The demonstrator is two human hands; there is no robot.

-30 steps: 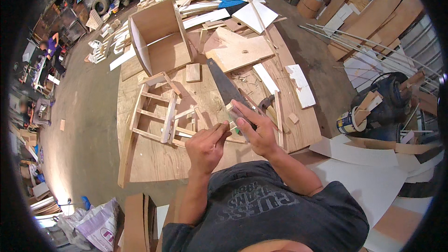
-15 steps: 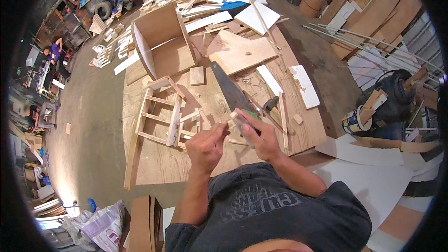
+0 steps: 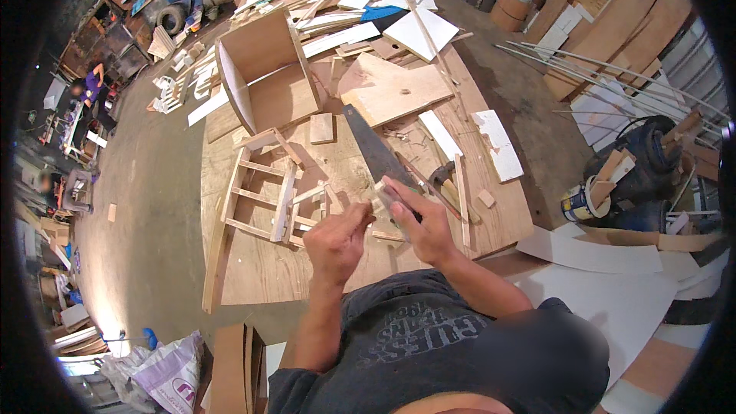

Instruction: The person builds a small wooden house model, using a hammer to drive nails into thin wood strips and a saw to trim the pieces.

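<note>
Over the near part of the plywood worktop (image 3: 261,276), my two hands meet. My left hand (image 3: 335,241) is closed, pinching a small pale piece of wood (image 3: 376,206) that the fingers largely hide. In my right hand (image 3: 428,224) a flat block (image 3: 389,195) with a pale end is gripped between thumb and fingers, close against the wood piece. A handsaw (image 3: 371,142) lies just beyond my hands. Right of it rests a hammer (image 3: 454,188). To the left stands a small ladder-like wooden frame (image 3: 261,198).
An open plywood box (image 3: 268,69) stands at the worktop's far left. Farther back are a wooden panel (image 3: 395,86) and a heap of offcuts (image 3: 322,0). A bucket with scraps (image 3: 586,201) sits on the right. Another person (image 3: 93,92) is far left.
My right hand has shifted slightly left, and the block has turned a little in it. The left hand has barely moved and keeps its pinch.
</note>
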